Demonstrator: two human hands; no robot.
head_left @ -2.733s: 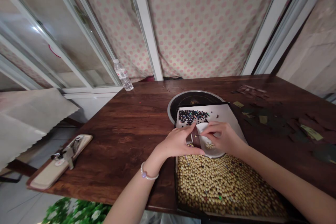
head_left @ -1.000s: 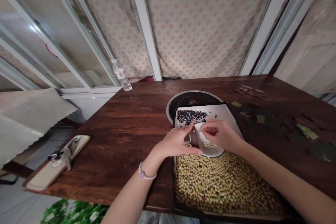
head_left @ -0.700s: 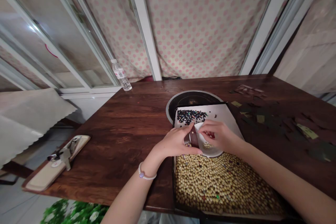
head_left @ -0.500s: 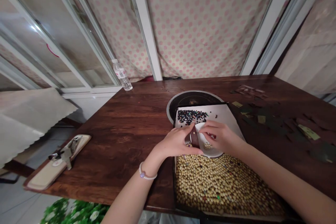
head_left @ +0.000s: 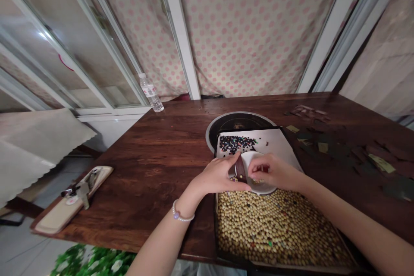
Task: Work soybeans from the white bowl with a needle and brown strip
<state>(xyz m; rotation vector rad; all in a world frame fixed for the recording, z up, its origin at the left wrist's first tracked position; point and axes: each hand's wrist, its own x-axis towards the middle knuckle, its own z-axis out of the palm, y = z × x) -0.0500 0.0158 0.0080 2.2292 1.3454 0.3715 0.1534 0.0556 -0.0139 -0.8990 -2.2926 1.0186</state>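
Note:
My left hand (head_left: 220, 174) grips a dark brown strip (head_left: 240, 168) between the thumb, below, and the fingers, above. A small pale bead shows on the strip's lower part. Beside it lies a shallow white dish (head_left: 250, 156) with some pale beads in it. Over this dish is my right hand (head_left: 267, 170), its fingertips pinched together; whatever is between them is too small to make out. The dish sits in a black-edged tray (head_left: 274, 136) whose near part is filled with cream-gold beads (head_left: 274, 228). Black beads with a few coloured ones (head_left: 237, 143) lie at its far left.
A round black plate (head_left: 239, 120) is partly under the tray. Dark brown and yellow scraps (head_left: 323, 147) spread over the table's right side. To the left are a wooden board (head_left: 58, 220) with a metal tool (head_left: 82, 194) and, farther back, a water bottle (head_left: 151, 92).
My right hand has drawn back from the strip, its fingers curling over the dish. The pale bead on the strip appears lower. My left hand has barely moved.

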